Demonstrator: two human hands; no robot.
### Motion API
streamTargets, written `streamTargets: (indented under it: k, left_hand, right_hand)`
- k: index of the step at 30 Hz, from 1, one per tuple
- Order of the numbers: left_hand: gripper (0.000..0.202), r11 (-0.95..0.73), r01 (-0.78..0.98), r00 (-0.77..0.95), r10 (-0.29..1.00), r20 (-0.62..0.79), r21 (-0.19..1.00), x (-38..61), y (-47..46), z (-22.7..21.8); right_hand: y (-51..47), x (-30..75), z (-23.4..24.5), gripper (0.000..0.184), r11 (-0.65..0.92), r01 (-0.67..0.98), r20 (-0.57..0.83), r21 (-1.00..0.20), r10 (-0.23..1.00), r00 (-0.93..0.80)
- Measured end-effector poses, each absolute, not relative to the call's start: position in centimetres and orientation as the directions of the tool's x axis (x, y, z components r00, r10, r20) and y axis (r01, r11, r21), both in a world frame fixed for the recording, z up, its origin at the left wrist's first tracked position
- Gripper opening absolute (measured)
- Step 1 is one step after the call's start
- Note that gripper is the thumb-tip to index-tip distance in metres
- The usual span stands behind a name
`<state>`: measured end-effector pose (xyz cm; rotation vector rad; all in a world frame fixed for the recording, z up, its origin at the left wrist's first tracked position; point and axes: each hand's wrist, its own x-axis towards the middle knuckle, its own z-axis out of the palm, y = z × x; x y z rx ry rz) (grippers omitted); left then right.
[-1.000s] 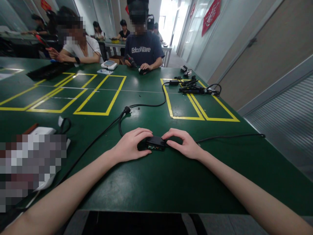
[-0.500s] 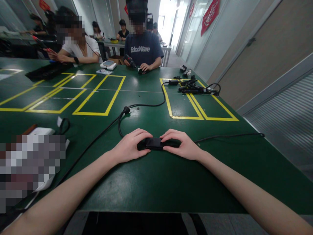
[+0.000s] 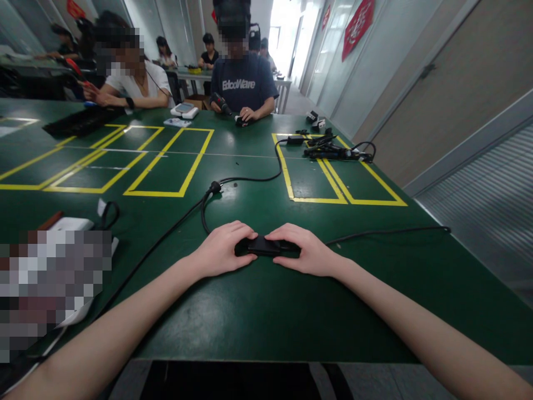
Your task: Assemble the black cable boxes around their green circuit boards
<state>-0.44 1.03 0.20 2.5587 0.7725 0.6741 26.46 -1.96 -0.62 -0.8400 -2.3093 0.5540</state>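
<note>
On the green table, a black power adapter lies between my two hands. My left hand is curved around its left end, thumb on the near side and fingers on the far side. In the same way my right hand grips the right end. My palms and fingers hide both ends. A black cable runs from behind my left hand to a plug. Another thin black cable leads from behind my right hand toward the table's right edge.
Beyond the hands, yellow tape outlines mark the table. A second adapter and a pile of black cables lie at the far right. White items, partly blurred, are at the left. Across the table, a person holds a power drill.
My right hand has slid slightly left along the adapter, closer to my left hand. My left hand has hardly moved.
</note>
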Motion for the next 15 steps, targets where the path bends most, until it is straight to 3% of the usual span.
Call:
streamTargets:
  k: [6, 15]
  left_hand:
    - [0.026, -0.769, 0.513, 0.730, 0.625, 0.277, 0.382, 0.2, 0.5, 0.5]
    - [0.036, -0.771, 0.571, 0.744, 0.632, 0.219, 0.283, 1.0, 0.0, 0.6]
  right_hand:
    - [-2.1, 25.4, -1.1, 0.034, 0.747, 0.570, 0.453, -0.342, 0.663, -0.596]
    - [-2.4, 25.1, -1.0, 0.035, 0.803, 0.573, 0.486, -0.166, 0.572, -0.661]
